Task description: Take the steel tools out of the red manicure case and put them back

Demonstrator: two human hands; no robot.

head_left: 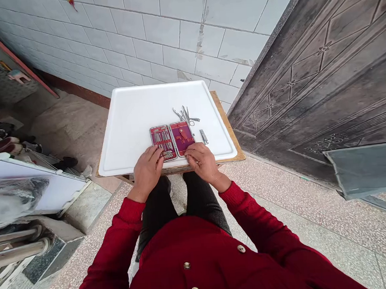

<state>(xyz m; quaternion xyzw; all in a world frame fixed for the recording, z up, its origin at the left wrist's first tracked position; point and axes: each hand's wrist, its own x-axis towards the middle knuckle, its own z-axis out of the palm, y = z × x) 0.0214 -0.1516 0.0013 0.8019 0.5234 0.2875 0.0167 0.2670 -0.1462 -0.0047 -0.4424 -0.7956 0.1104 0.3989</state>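
Note:
A manicure case [174,137] with a red lining lies unfolded on a white board [134,118]. Its left half holds several slim metal tools [162,138] under a red strap, with more tools at its lower edge. Red straps cross the purple-red right half, where no tools show. My left hand [149,169] has its fingers bent over the lower left corner of the case. At the lower right corner, my right hand [202,160] grips the edge between thumb and fingers. A nail clipper [204,137] lies just right of the case. Scissors and other metal tools [186,116] are heaped behind it.
The white board rests on a wooden table [226,119]. Beyond it stands a light tiled wall [157,36], with a dark patterned metal door [307,73] to the right. A shelf with shoes [9,148] is on the left. My legs are close to the table's front edge.

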